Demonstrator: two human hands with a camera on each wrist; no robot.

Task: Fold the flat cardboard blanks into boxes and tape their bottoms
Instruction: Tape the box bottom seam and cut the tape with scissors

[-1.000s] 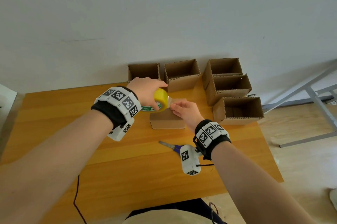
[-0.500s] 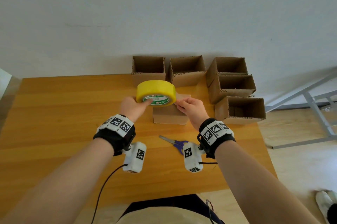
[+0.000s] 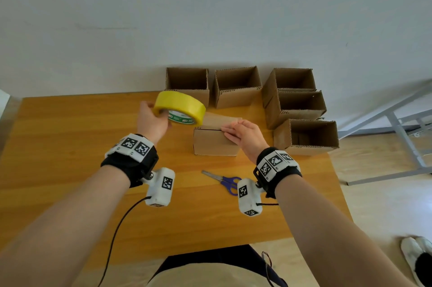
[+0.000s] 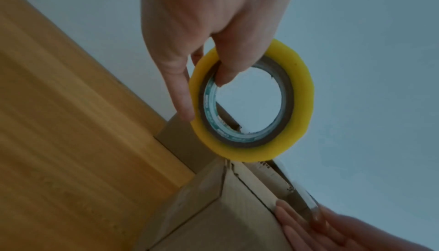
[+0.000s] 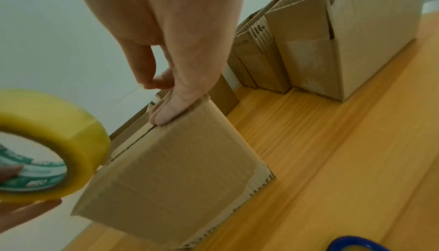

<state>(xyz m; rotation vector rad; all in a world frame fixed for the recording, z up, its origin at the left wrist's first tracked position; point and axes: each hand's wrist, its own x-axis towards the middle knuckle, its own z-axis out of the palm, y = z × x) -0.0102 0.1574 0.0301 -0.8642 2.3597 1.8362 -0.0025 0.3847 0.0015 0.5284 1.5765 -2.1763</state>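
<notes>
The box (image 3: 216, 139) stands bottom-up on the worktop (image 3: 70, 146). The right hand (image 3: 243, 137) lies with straight fingers on its right top edge, pinning the tape end. The left hand (image 3: 152, 121) grips the tape roll (image 3: 180, 107) raised just left of the box, the strip running across the seam. The worktop left of the box gives room to pull.

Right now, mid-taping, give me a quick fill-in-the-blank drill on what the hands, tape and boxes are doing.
1. The left hand grips the ____ tape roll, raised off the table.
2. The right hand presses the tape end onto the upturned box with ____ fingers.
3. The scissors lie on the table with ____ handles.
4. ____ open boxes stand beside the wall; one is the box nearest the table's right edge.

Missing words: yellow; straight; blue; Five
</notes>
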